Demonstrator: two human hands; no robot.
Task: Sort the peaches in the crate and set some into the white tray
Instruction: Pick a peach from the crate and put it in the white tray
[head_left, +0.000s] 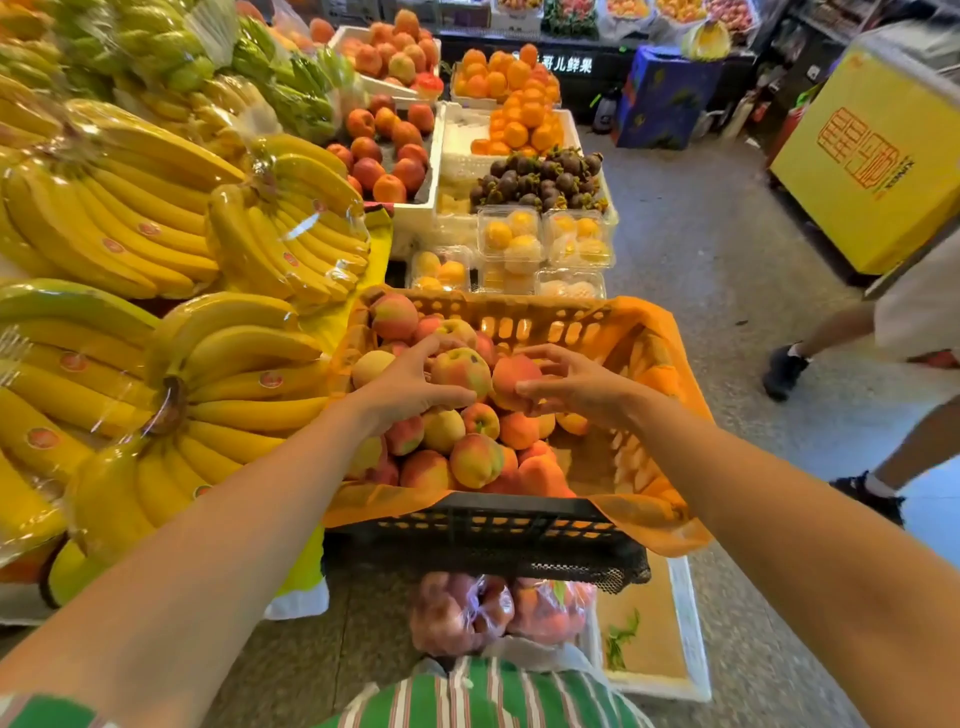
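One wide-angle view, worn on the head, looks forward and steeply down, close over the black crate (483, 535) at centre; bananas (130, 218) spread at 9 o'clock, grey floor (727, 270) at 3 o'clock, oranges (524, 119) at 12 o'clock, the wearer's striped shirt (483, 693) at 6 o'clock.

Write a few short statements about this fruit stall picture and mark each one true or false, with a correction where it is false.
1. The right hand grips a reddish peach over the crate. True.
2. The left hand holds a banana. False: its fingers curl round a yellow-pink peach in the crate.
3. An orange sheet lines the crate. True.
4. The bananas lie to the right of the crate. False: they lie to its left.
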